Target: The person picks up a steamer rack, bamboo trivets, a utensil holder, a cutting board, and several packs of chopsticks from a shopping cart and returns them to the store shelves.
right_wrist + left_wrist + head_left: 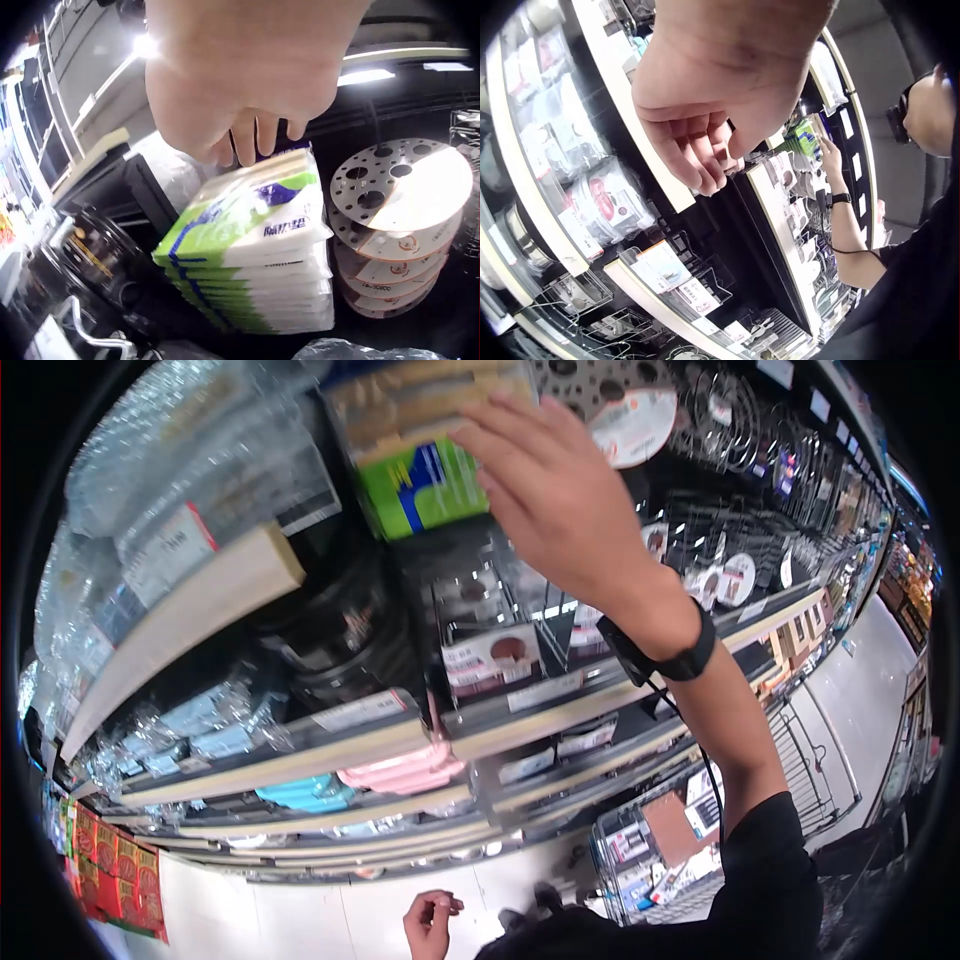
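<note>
I watch packaged heat-insulation pads (pixel 425 490) at twelve o'clock in my head feed; the right hand (pixel 565 500) extends released fingers over them; perforated metal discs (pixel 401 184) sit toward one; the left hand (pixel 430 925), at six, hangs loosely curled, released.

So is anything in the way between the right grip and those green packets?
Nothing that I can see. The right grip is already at the edge of the top one of the green packets. The metal discs with holes stand beside the stack, not in between.
</note>
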`<state>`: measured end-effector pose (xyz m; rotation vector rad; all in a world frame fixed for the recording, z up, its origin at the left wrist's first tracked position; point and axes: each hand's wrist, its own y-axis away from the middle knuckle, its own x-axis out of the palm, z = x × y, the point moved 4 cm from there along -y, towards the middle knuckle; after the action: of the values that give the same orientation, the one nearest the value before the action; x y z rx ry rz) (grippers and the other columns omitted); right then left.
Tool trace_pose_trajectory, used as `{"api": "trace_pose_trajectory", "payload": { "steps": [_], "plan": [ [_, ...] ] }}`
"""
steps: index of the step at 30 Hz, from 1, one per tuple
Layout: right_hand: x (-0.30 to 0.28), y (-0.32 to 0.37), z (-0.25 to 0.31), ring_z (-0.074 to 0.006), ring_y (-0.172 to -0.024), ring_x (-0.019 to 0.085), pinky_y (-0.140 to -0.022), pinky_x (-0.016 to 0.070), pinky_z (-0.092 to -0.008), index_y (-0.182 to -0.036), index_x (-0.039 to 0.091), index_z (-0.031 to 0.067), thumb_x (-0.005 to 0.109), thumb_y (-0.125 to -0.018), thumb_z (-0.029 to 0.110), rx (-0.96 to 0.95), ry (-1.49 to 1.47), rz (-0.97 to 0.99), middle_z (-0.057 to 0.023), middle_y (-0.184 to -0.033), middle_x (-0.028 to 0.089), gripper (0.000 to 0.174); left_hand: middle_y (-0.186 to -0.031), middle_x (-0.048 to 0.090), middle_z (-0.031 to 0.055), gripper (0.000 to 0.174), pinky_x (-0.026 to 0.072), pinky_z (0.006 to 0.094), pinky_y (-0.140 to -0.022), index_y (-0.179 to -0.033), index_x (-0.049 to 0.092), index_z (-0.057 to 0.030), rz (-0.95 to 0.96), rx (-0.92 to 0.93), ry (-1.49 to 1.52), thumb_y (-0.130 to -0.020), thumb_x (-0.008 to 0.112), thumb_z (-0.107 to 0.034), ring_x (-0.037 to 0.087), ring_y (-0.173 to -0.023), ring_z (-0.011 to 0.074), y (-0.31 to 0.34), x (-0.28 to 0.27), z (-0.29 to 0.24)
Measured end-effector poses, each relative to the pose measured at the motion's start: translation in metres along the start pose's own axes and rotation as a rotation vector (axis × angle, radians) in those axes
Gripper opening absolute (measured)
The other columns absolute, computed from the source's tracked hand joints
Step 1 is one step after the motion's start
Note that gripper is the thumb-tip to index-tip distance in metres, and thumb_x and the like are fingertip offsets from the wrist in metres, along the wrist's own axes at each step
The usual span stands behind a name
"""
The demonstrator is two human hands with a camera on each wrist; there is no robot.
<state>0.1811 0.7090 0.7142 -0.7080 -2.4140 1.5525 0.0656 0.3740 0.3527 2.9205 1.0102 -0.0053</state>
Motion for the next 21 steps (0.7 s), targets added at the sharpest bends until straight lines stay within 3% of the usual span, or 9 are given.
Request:
{"api": "trace_pose_trajectory", "payload": {
  "steps": [1, 2, 5, 6, 10, 14, 17, 20, 21],
  "plan": [
    [-0.015, 0.007, 0.007, -0.0326, -0.117, 0.057, -0.1, 0.0439, -0.0458, -0.114, 0.062, 0.0029, 0.062, -0.083, 0.006, -0.038, -0.059, -0.019, -0.0122, -0.118, 0.063, 0.032, -0.083, 0.065, 0.0059, 0.017, 0.0517, 0.0265, -0.067, -0.098, 0.063, 0.0003, -0.04, -0.02, 0.001, -0.098, 0.061, -0.016, 0.064, -0.076, 0.0143, 0.003, 0.004, 0.002],
    [-0.033, 0.018, 0.015, -0.035, -0.116, 0.058, -0.099, 0.0459, -0.0444, -0.12, 0.062, 0.0019, 0.059, -0.085, 0.002, -0.077, -0.116, -0.042, -0.0146, -0.119, 0.065, 0.035, -0.104, 0.066, 0.0109, 0.026, 0.0522, 0.0333, -0.082, -0.117, 0.06, -0.0005, 0.061, -0.102, -0.067, -0.101, 0.056, -0.021, 0.064, -0.095, 0.0197, 0.009, -0.002, 0.018],
    [-0.084, 0.079, 0.048, -0.033, -0.11, 0.061, -0.093, 0.0506, -0.0407, -0.11, 0.062, 0.0013, 0.057, -0.086, -0.004, -0.085, -0.15, -0.052, -0.0171, -0.114, 0.066, 0.025, -0.085, 0.067, 0.0103, 0.015, 0.0517, 0.0279, -0.075, -0.098, 0.059, 0.0045, -0.061, -0.139, -0.027, -0.098, 0.056, -0.01, 0.066, -0.079, 0.016, 0.025, 0.01, 0.018],
    [-0.105, 0.105, 0.061, -0.0293, -0.094, 0.064, -0.072, 0.0542, -0.0358, -0.096, 0.067, 0.002, 0.071, -0.071, 0.001, -0.014, -0.135, -0.013, -0.0134, -0.1, 0.07, 0.025, -0.081, 0.067, 0.0099, 0.014, 0.0522, 0.0271, -0.072, -0.095, 0.059, 0.0048, -0.082, -0.122, -0.024, -0.098, 0.056, -0.008, 0.066, -0.076, 0.0159, 0.033, 0.011, 0.022],
    [-0.162, 0.231, 0.104, -0.0276, -0.071, 0.063, -0.057, 0.0502, -0.0349, -0.104, 0.065, 0.0009, 0.062, -0.067, -0.006, 0.338, -0.337, 0.335, -0.0165, -0.101, 0.063, 0.038, -0.082, 0.068, 0.0099, 0.014, 0.0517, 0.0265, -0.072, -0.096, 0.06, 0.0044, -0.072, -0.158, -0.096, -0.098, 0.057, -0.009, 0.066, -0.077, 0.0154, 0.068, 0.003, 0.027],
    [-0.231, 0.41, 0.175, -0.0375, -0.087, 0.062, -0.076, 0.0501, -0.0441, -0.105, 0.06, 0.0041, 0.06, -0.088, 0.011, 0.988, -0.515, 1.092, -0.0179, -0.096, 0.063, 0.019, -0.085, 0.066, 0.01, 0.012, 0.0503, 0.0265, -0.071, -0.099, 0.06, 0.0034, -0.029, -0.144, -0.046, -0.098, 0.055, -0.007, 0.064, -0.079, 0.0159, 0.102, -0.007, 0.042],
    [-0.345, 0.556, 0.251, -0.0386, -0.091, 0.064, -0.081, 0.0508, -0.0463, -0.101, 0.065, 0.0029, 0.056, -0.093, 0.027, 1.07, -0.466, 1.536, -0.0209, -0.095, 0.068, 0.027, -0.085, 0.065, 0.009, 0.012, 0.0501, 0.0271, -0.072, -0.098, 0.06, 0.0026, 0.016, -0.116, -0.104, -0.098, 0.054, -0.008, 0.064, -0.08, 0.0161, 0.134, -0.006, 0.041],
    [-0.429, 0.573, 0.309, -0.0379, -0.099, 0.064, -0.088, 0.0494, -0.0466, -0.108, 0.067, 0.0067, 0.057, -0.093, 0.039, 1.224, -0.385, 1.845, -0.0214, -0.103, 0.068, 0.037, -0.085, 0.066, 0.0086, 0.013, 0.0504, 0.0273, -0.073, -0.099, 0.06, 0.0021, 0.055, -0.136, -0.106, -0.099, 0.054, -0.01, 0.064, -0.081, 0.0159, 0.183, -0.017, 0.056],
    [-0.451, 0.586, 0.33, -0.0366, -0.115, 0.057, -0.099, 0.0442, -0.0471, -0.118, 0.064, 0.0078, 0.057, -0.093, 0.043, 0.984, -0.343, 1.797, -0.0188, -0.12, 0.064, 0.043, -0.085, 0.066, 0.0084, 0.014, 0.0506, 0.0275, -0.073, -0.099, 0.061, 0.0018, 0.06, -0.15, -0.098, -0.099, 0.054, -0.01, 0.064, -0.081, 0.0157, 0.2, -0.021, 0.064]
  ]
}}
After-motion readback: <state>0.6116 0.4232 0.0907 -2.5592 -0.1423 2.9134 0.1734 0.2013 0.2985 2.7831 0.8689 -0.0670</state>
